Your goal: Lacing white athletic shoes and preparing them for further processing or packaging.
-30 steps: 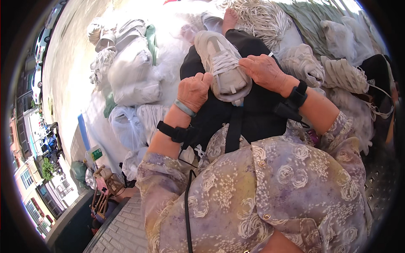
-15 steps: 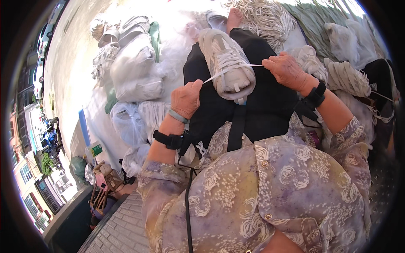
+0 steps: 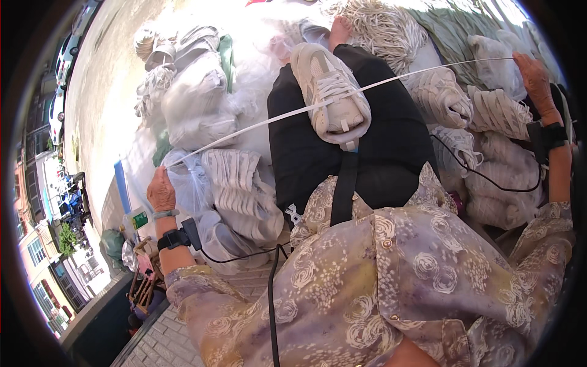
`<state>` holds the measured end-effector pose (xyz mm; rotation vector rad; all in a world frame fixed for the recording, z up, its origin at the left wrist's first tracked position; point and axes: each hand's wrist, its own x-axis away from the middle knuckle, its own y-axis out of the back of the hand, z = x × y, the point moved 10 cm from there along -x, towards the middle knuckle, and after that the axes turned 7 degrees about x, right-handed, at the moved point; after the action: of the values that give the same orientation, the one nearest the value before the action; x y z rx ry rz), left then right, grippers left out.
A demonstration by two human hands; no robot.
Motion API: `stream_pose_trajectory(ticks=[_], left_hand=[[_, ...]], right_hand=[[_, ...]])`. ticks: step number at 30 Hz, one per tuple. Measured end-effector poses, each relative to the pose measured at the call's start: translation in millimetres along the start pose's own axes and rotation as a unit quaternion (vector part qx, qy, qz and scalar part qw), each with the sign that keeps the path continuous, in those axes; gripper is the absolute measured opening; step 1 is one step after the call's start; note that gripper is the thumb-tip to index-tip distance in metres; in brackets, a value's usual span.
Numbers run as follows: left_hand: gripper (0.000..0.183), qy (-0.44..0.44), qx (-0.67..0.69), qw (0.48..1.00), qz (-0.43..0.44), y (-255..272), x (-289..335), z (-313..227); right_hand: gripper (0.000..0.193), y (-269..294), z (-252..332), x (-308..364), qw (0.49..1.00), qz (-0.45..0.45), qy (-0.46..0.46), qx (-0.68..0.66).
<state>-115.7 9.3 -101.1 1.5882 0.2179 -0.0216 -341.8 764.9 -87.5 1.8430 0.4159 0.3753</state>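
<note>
A pale sneaker (image 3: 312, 64) lies on my black-trousered lap (image 3: 391, 147), its toe pointing away and its opening toward me. White lacing crosses its front. One long flat white shoelace (image 3: 269, 121) runs from the shoe out to both sides, pulled nearly straight. My left hand (image 3: 162, 192) is closed on its left end, low and well out to the left. My right hand (image 3: 537, 85) pinches the other end, higher up at the far right. Each wrist wears a black strapped device with a cable.
Several rows of pale shoes (image 3: 235, 183) and clear plastic bags (image 3: 199, 107) lie to the left. More stacked shoes (image 3: 498, 113) are at the right. A heap of white laces (image 3: 379, 30) lies beyond my bare foot (image 3: 340, 30). A small wooden chair (image 3: 143, 278) stands lower left.
My hands have spread far apart, the left going down and left, the right going up and right. Much more lace is drawn out on each side. The shoe has stayed in place.
</note>
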Motion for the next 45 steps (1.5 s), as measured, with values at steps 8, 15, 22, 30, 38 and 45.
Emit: stream_pose_trajectory(ticks=[8, 15, 22, 30, 38, 45], left_hand=[[0.022, 0.007, -0.045, 0.988, -0.146, 72.7, -9.4, 67.0], [0.023, 0.337, 0.514, 0.734, 0.289, -116.8, 26.8, -105.4], [0.021, 0.211, 0.667, 0.525, 0.485, -144.3, 13.3, -325.9], [0.031, 0.012, 0.449, 0.799, 0.400, -140.1, -32.4, -388.5], [0.041, 0.038, 0.469, 0.800, 0.373, -132.0, -39.1, -387.3], [0.041, 0.047, 0.503, 0.780, 0.370, -131.9, -36.4, -386.9]], right_hand=[[0.013, -61.3, -25.9, 4.0, 0.899, 0.080, -0.196, -0.384], [0.023, -79.2, 124.0, 21.2, 0.675, 0.205, -0.248, -0.664], [0.014, -71.9, 298.8, -11.3, 0.531, 0.323, -0.142, -0.771], [0.010, -68.6, 294.1, -55.4, 0.565, 0.175, -0.143, -0.794], [0.005, -72.1, 292.3, -52.3, 0.454, 0.059, -0.164, -0.874], [0.005, -71.3, 291.3, -60.1, 0.498, -0.004, -0.157, -0.853]])
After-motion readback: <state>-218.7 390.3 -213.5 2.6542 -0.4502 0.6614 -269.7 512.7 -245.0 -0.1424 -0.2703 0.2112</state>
